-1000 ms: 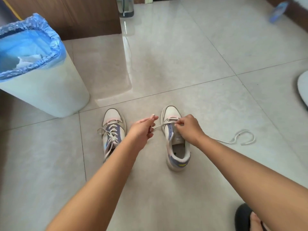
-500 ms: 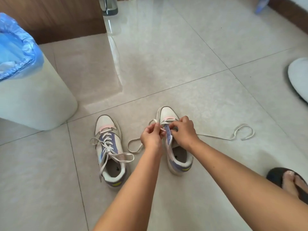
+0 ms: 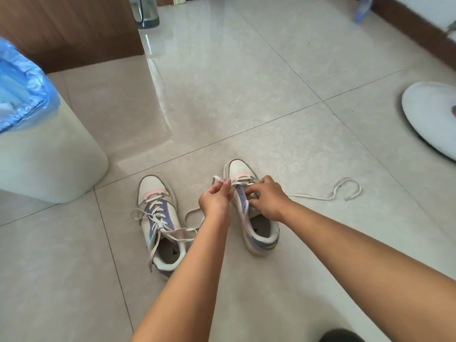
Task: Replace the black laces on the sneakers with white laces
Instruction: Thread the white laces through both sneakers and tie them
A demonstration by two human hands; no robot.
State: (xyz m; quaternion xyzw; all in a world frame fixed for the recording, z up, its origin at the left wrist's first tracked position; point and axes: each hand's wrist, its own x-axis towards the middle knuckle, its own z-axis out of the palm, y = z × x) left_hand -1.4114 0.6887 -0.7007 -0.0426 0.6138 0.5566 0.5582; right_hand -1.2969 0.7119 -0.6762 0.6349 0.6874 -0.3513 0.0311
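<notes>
Left grip: my left hand pinches the white lace between thumb and curled fingers, just over the toe end of the right sneaker.
Right grip: my right hand lies curled over the sneaker's purple tongue, fingertips at the eyelets — they seem to pinch the lace, though the hand hides the exact hold.
White lace: only the lowest eyelets near the toe are threaded; one end trails off to the right across the floor and finishes in a loose curl, the other drops in a loop on the floor between the two shoes.
Right sneaker: flat on the floor, toe pointing away from me, its opening facing up.
Left sneaker: just beside the other, well apart from my hands, already laced in white up the front, the ends lying loose across its opening and side.
Bin: pale, with a blue liner — far left on the floor.
Cabinet: brown wood, behind the bin.
White round object: at the right edge, partly cut off.
</notes>
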